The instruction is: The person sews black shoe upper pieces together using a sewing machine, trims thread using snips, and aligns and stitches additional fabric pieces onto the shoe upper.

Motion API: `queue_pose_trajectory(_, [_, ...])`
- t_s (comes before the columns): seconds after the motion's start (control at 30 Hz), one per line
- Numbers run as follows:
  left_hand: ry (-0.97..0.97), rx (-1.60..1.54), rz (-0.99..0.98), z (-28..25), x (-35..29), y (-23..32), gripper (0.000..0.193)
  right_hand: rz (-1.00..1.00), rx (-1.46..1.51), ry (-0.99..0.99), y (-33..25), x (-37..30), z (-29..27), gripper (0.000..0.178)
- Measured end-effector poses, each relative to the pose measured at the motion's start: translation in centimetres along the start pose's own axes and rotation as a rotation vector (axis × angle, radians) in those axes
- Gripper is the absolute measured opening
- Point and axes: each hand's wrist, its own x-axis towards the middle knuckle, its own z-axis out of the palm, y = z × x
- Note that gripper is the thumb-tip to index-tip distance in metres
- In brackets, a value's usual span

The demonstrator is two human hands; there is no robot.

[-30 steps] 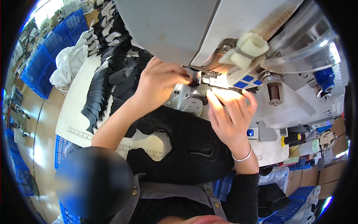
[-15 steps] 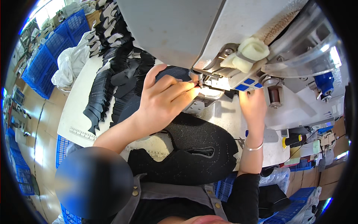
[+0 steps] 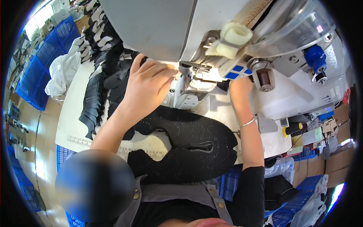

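The black piece (image 3: 183, 128) lies along the table's (image 3: 72, 117) near edge, long axis left to right, rounded end right, forked end left. The left hand (image 3: 146, 84) points right toward the machine (image 3: 151, 26), back upward, fingertips bunched narrow; whether they hold anything cannot be told. The right hand (image 3: 241, 91) extends forward, fingertips hidden, grip indeterminable. The piece shows mesh texture, a slot and pale stitch lines.

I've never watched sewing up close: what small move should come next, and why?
Perhaps lower the left hand to the black piece: that hand is up beside the machine with no cloth visible in its grasp, while the piece lies on the table nearer the person, seemingly within easy reach.
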Motion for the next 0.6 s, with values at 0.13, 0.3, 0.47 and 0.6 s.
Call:
queue_pose_trajectory(0.13, [-0.258,-0.056,0.001,-1.8,-1.3,-1.4,0.015,-0.133,-0.065,-0.218,-2.8,-3.3,-3.5,0.032])
queue_pose_trajectory(0.3, [-0.818,0.265,-0.383,-9.3,-7.5,-7.0,0.022,-0.32,0.37,-0.477,-4.9,-8.9,-11.4,0.052])
queue_pose_trajectory(0.47, [-0.926,0.232,-0.709,-15.3,-16.1,-11.1,0.048,-0.35,0.404,-0.707,-6.2,-11.6,-14.1,0.083])
queue_pose_trajectory(0.6, [-0.849,0.104,-0.73,-17.0,-19.4,-12.6,0.05,-0.403,0.235,-0.598,-8.0,-12.2,-14.7,0.089])
